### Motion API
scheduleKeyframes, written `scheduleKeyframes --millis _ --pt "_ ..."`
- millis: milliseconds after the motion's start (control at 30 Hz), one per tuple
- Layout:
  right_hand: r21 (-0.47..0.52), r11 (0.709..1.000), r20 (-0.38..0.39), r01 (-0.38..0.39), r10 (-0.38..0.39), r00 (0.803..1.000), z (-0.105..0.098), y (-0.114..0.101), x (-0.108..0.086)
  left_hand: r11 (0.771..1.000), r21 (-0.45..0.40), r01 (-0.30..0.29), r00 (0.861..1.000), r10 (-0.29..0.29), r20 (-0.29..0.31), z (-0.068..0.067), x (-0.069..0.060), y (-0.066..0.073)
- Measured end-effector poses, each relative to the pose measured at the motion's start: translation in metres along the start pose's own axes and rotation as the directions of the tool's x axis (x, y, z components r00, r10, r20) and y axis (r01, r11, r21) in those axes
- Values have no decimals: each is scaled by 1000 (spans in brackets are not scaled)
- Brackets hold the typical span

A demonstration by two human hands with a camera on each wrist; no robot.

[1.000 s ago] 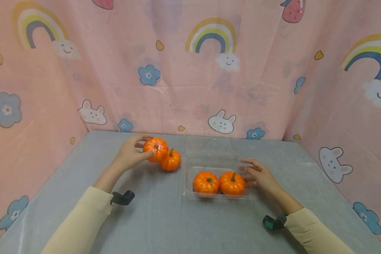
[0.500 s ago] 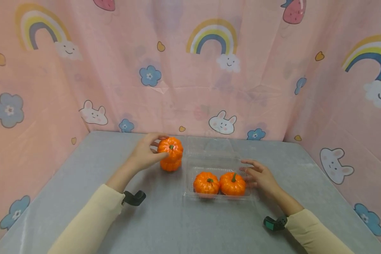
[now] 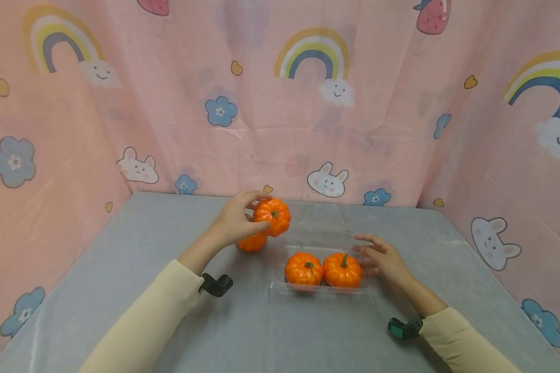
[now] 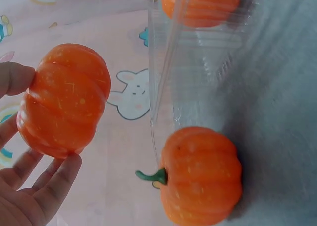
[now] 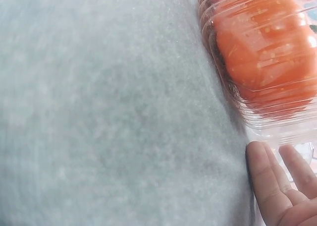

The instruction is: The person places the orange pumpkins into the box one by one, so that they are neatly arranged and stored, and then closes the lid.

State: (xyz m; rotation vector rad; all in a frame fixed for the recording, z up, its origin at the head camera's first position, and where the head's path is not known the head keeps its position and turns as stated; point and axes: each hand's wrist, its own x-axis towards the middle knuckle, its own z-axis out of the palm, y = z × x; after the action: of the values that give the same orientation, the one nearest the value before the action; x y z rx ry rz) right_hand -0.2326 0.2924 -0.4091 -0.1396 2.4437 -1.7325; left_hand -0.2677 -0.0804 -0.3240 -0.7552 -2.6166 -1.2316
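My left hand (image 3: 238, 220) grips a small orange pumpkin (image 3: 275, 216) between thumb and fingers, lifted above the table. In the left wrist view this held pumpkin (image 4: 67, 99) hangs clear of everything but the hand. Beneath and partly hidden by it, a second pumpkin (image 3: 252, 242) with a green stem stands on the table. Two more pumpkins, a left one (image 3: 303, 268) and a right one (image 3: 343, 270), sit side by side in a clear plastic clamshell box (image 3: 317, 289). At the box's right end, my right hand (image 3: 385, 261) has its fingers extended beside the wall, holding nothing.
The box's transparent lid (image 3: 315, 215) lies folded back behind it. A grey cloth covers the table (image 3: 326, 331). A pink patterned curtain (image 3: 261, 150) closes off the back and both sides. Dark wrist cameras sit under both cuffs.
My left hand has carried its pumpkin rightward, passing over the standing one toward the box. The right hand and the boxed pumpkins have stayed in place.
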Motion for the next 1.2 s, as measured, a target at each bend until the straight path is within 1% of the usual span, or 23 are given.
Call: scheduleKeyframes --millis 100,333,467,633,800,900,967,1067,1200 --pt "4 1000 2 5 -5 1000 0 0 1 1000 9 -13 1000 13 12 3 5 4" --pt "8 1000 5 13 -13 1000 0 0 1 998 15 -67 996 66 52 10 17 13" --pt "12 1000 3 12 -12 1000 0 0 0 996 30 -81 994 78 74 14 24 20" --pt "13 1000 1 13 -13 1000 -1 0 0 993 71 -93 991 85 107 19 34 30" --pt "3 1000 6 11 -11 1000 -1 -1 0 987 119 -108 983 88 159 26 45 37" --pt "-1 1000 6 7 -7 1000 0 0 0 984 137 -116 976 87 199 32 49 40" --pt "-4 1000 6 6 -6 1000 0 0 0 979 155 -135 970 99 221 36 51 41" --pt "0 1000 1 6 -6 1000 0 1 0 973 164 -163 965 122 234 44 54 42" --pt "14 1000 -4 8 -8 1000 0 2 0 973 156 -167 961 125 246 53 55 42"
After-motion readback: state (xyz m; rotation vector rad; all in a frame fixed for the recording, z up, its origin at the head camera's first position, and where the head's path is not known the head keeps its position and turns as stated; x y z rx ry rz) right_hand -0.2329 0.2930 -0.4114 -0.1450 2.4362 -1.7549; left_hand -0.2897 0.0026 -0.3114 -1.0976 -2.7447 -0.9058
